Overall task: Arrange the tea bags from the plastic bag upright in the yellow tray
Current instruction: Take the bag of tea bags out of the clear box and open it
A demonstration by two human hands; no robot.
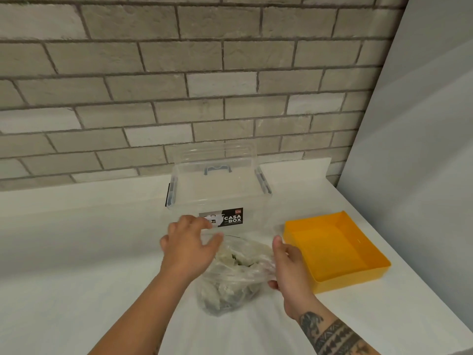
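The plastic bag (230,275) of tea bags (227,260) is lying mid-tabletop before a clear lidded box (220,190); the yellow tray (332,252) is sitting near the right edge. Fingers spread, the left hand (189,247) is hovering over the bag; the right hand (289,267) is pinching its rim.

Even soft indoor light, faint shadows, slight motion blur, wide-angle bending at edges

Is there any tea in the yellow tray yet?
No, the yellow tray holds nothing; the tea bags sit inside the plastic bag.
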